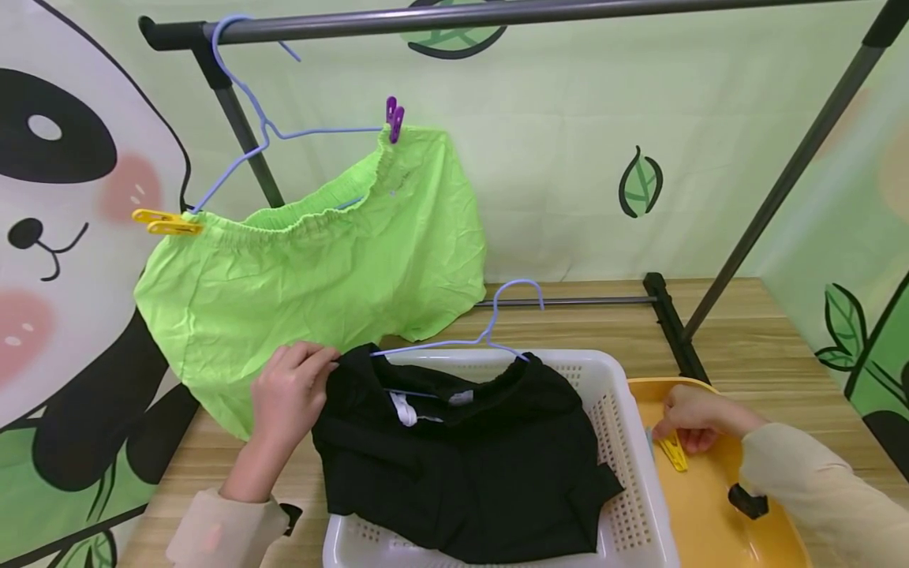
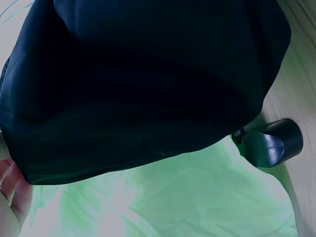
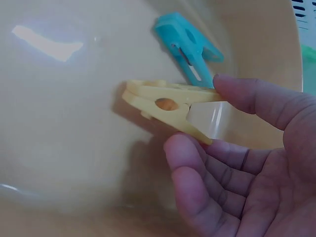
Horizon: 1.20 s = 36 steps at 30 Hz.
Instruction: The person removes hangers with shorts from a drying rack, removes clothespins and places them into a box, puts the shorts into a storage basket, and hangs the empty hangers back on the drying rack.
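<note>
Black shorts [image 1: 454, 481], spread over a white basket, have a blue wire hanger [image 1: 490, 335] set in their waistband. At the waistband's left corner my left hand [image 1: 291, 394] pinches the black cloth. In the left wrist view the dark cloth [image 2: 148, 89] fills most of the picture, with only a few fingers of that hand at the edge. Down in an orange-yellow basin [image 1: 724, 513], my right hand [image 1: 699, 414] pinches a yellow clothespin [image 3: 140, 96] by its handle ends, between thumb and fingers. Beside it in the basin lies a teal clothespin [image 3: 170, 29].
Lime-green shorts [image 1: 319, 276] hang from a dark metal rack [image 1: 426, 22] on another blue hanger, clipped by a yellow clothespin [image 1: 166, 222] and a purple clothespin [image 1: 394, 120]. The white perforated basket [image 1: 639, 489] stands against the basin on the wooden table [image 1: 774, 339].
</note>
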Tool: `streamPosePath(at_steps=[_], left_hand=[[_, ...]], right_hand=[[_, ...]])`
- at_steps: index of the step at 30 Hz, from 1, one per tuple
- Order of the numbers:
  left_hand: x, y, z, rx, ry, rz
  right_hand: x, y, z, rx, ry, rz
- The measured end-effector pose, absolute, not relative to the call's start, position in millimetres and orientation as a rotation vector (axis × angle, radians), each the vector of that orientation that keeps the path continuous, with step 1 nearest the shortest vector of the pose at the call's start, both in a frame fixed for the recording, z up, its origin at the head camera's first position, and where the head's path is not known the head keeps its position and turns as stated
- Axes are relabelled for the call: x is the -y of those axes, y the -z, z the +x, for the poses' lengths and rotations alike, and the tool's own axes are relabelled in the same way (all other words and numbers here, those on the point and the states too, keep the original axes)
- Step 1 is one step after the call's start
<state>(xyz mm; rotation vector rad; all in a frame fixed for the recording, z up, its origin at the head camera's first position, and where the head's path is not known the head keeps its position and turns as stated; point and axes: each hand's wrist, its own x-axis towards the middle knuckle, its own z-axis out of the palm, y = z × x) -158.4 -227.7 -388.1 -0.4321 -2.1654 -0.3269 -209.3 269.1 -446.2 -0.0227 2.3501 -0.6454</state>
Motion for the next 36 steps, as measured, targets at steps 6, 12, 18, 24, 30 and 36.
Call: streamPosePath(at_steps=[6, 12, 18, 24, 30, 36], left_hand=[[228.2, 388.1, -158.9, 2.17, 0.324, -0.433], [227.2, 388.0, -158.9, 2.158, 0.341, -0.433], [226.3, 387.6, -159.0, 2.132, 0.36, -0.438], [225.7, 388.1, -159.7, 2.128, 0.369, -0.443], [226.7, 388.7, -159.7, 2.136, 0.365, -0.44], [228.0, 389.6, -159.5, 2.162, 0.353, -0.431]], right_hand=[[-270.7, 448.5, -209.4, -2.357, 0.642, -0.002], [-271.9, 452.4, -208.5, -2.363, 0.638, 0.003], [-272.5, 453.7, -208.0, -2.376, 0.629, 0.006], [-272.5, 454.5, -207.4, -2.391, 0.629, 0.005], [-271.3, 453.1, -207.1, -2.391, 0.597, -0.007], [-272.3, 447.9, -207.3, -2.381, 0.594, -0.019]])
